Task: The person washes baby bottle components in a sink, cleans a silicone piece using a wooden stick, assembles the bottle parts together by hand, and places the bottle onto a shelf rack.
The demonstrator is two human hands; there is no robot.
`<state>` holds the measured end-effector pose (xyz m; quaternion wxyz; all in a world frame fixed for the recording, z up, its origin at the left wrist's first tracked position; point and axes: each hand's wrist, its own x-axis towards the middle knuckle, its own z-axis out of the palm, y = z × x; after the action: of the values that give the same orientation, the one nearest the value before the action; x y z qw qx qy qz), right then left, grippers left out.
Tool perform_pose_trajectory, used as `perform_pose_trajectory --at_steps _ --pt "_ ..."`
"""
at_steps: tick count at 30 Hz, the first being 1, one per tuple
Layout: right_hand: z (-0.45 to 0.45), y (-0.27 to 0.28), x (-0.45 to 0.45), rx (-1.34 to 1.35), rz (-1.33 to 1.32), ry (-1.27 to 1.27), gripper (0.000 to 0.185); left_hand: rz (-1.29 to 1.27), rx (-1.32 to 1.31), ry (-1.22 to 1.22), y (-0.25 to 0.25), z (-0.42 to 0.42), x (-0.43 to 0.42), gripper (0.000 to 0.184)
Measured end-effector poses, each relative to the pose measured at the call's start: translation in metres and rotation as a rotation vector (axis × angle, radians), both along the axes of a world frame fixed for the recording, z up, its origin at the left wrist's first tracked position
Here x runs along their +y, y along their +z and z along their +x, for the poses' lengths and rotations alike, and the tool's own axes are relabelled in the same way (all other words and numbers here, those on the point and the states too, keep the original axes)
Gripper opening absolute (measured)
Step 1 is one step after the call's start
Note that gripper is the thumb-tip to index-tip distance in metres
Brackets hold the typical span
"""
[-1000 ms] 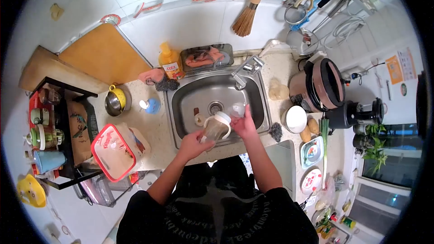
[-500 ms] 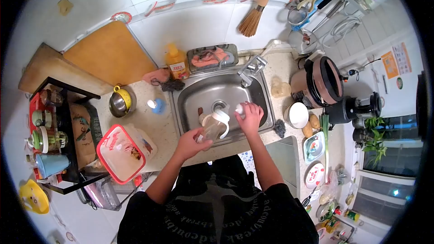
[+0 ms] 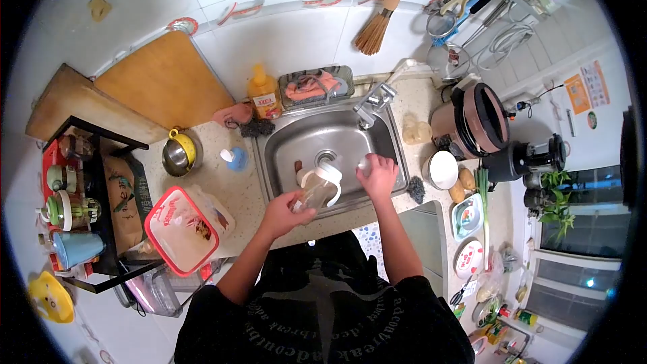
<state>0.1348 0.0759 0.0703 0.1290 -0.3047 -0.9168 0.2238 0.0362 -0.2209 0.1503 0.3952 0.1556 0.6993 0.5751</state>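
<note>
Over the near part of the steel sink (image 3: 283,140), my left hand (image 3: 282,214) is closed round a clear baby bottle (image 3: 319,191) with a white collar and white side handles. The bottle leans, its top pointing toward the drain. To its right, my right hand (image 3: 379,176) pinches a small whitish, partly see-through piece (image 3: 364,164); its exact kind is too small to make out. The two hands are apart. A brown object (image 3: 298,165) lies in the sink beside the drain. The faucet (image 3: 375,104) stands at the back right corner.
Left of the sink are a blue pump bottle (image 3: 235,158), a metal bowl (image 3: 179,155) and a red-rimmed container (image 3: 182,230). Behind stand an orange soap bottle (image 3: 264,94) and a sponge rack (image 3: 317,86). A white bowl (image 3: 443,171) and scrubber (image 3: 416,190) sit right.
My right hand has shifted slightly right, away from the bottle, and the small piece in its fingers has turned. The left hand and bottle have stayed nearly in place.
</note>
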Motion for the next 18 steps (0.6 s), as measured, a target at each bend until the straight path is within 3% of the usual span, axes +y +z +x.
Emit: perform_pose_trajectory --at_steps 2,3,6,7,10,16,17,18 --pt "-0.002 0.018 -0.009 0.028 0.263 0.055 0.048 -0.01 0.053 -0.027 0.001 0.0 0.002 0.047" --pt "0.001 -0.003 -0.005 0.055 0.035 0.009 0.045 -0.018 0.071 -0.038 0.002 0.0 0.002 0.046" --pt "-0.002 -0.014 0.008 0.409 -1.459 -0.42 0.046 -0.012 0.086 -0.046 0.001 0.002 0.002 0.045" --pt "-0.002 -0.009 0.01 0.498 -1.685 -0.445 0.04 -0.005 0.086 -0.046 0.001 0.002 0.002 0.044" --pt "0.008 0.011 -0.003 -0.218 0.348 -0.064 0.028 0.018 0.04 -0.004 0.007 0.004 0.005 0.043" --pt "-0.003 0.037 -0.003 0.418 -1.127 -0.398 0.044 0.018 0.125 -0.056 0.002 0.003 0.002 0.048" --pt "-0.008 0.039 -0.001 0.646 -1.422 -0.401 0.047 0.037 0.134 -0.044 0.003 0.004 0.003 0.049" --pt "-0.011 0.05 -0.005 0.678 -1.497 -0.357 0.047 0.056 0.144 -0.031 0.006 0.005 0.004 0.051"
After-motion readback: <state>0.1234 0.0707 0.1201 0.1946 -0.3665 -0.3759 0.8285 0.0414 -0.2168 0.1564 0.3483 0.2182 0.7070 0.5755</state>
